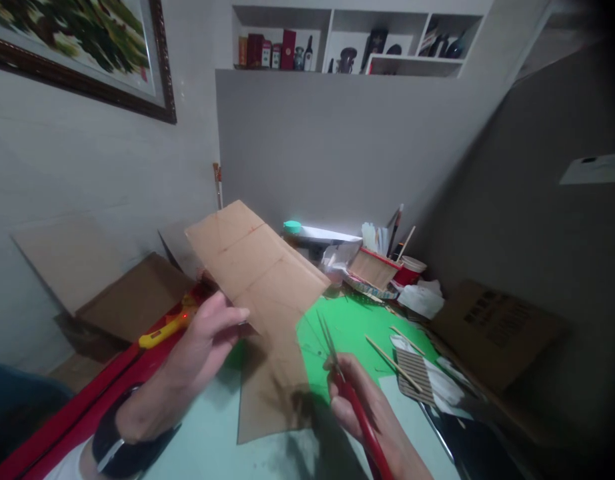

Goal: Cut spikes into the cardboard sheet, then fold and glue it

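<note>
My left hand [215,327] pinches the lower left edge of a brown piece of cardboard [257,260], thumb on top. Drawn lines cross the cardboard, and its upper part is tilted up above the table. A lower brown cardboard part [272,400] reaches down over the pale table mat; whether it is the same piece, I cannot tell. My right hand [360,400] is closed around red-handled scissors [360,417]. Their slim metal blades point up and away, slightly parted, just right of the cardboard and apart from it.
A yellow glue gun [162,332] lies on the red table edge at left. Wooden sticks [395,363], corrugated card [414,375] and white tissue lie at right. Behind stand a wooden box [372,268] and a red cup [410,270]. Cardboard boxes [492,330] flank the table.
</note>
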`<state>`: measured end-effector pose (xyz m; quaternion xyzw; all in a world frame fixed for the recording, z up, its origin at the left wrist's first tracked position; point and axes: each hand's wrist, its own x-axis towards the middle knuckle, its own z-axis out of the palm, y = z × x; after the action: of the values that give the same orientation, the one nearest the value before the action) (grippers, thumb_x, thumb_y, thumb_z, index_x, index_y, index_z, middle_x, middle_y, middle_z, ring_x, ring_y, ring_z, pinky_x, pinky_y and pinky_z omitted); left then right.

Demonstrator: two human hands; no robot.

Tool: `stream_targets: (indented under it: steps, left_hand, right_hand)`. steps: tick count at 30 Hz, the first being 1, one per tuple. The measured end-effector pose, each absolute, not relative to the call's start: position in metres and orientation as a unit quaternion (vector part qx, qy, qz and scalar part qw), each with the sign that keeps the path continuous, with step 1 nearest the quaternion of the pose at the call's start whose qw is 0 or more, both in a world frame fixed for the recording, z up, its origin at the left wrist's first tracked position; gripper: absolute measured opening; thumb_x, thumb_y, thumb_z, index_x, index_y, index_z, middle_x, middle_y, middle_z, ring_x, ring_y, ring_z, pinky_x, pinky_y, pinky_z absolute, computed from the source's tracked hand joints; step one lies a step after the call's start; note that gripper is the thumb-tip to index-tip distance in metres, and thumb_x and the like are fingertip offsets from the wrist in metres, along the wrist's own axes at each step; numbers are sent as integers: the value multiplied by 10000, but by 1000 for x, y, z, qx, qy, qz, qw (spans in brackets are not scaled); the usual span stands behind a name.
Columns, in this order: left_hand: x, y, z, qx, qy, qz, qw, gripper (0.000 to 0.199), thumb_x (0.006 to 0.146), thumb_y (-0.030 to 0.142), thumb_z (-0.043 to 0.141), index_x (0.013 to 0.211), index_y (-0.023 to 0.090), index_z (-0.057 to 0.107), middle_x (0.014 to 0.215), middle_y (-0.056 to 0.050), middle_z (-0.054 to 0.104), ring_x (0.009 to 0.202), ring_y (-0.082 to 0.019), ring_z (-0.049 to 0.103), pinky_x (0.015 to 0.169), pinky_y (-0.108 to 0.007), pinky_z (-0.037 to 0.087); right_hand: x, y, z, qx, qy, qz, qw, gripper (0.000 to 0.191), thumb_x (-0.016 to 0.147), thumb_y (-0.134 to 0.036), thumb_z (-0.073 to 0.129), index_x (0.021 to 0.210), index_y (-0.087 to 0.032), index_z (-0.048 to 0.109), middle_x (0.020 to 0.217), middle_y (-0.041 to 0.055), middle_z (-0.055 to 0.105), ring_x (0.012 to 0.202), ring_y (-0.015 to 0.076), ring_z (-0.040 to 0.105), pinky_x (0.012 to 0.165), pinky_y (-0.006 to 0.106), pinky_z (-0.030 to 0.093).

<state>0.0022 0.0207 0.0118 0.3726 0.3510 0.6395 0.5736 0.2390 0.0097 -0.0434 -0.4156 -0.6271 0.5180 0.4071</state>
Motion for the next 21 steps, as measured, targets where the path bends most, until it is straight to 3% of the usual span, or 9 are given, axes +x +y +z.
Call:
stream_targets:
  steps: [8, 12, 16, 21]
  left_hand:
    - [7, 16, -1, 347, 387, 631, 576, 428, 803, 162, 699, 1218, 238, 625, 1204, -36, 722, 1157, -273, 627, 837, -328, 554]
    - [13, 14, -5, 345, 399, 617, 584, 369, 779, 189, 739, 1132, 277, 675, 1188, -8, 733, 1155, -286, 629, 812, -308, 567]
    - [18, 12, -8, 348, 407, 602, 591, 427, 789, 202, 739, 1190, 331, 667, 1244, 11, 712, 1189, -294, 609, 803, -303, 578]
    - [20, 9, -10, 354, 411, 594, 594, 396, 791, 181, 733, 1164, 303, 687, 1208, -19, 718, 1154, -297, 630, 782, -305, 586]
  right_hand:
    - [237, 2, -38, -379, -707, 540, 256, 427, 809, -603, 600, 958, -208, 541, 874, 40, 583, 767, 215, 519, 683, 314, 384]
    - [233, -1, -36, -387, -696, 544, 265, 360, 810, -553, 619, 931, -218, 575, 863, 23, 572, 772, 209, 502, 681, 310, 376]
    - [229, -4, -31, -410, -680, 548, 263, 329, 762, -510, 637, 919, -226, 590, 821, 10, 552, 735, 199, 476, 645, 305, 362]
    - [226, -9, -27, -397, -667, 574, 262, 292, 755, -468, 667, 907, -231, 593, 800, -3, 580, 704, 184, 514, 638, 293, 392]
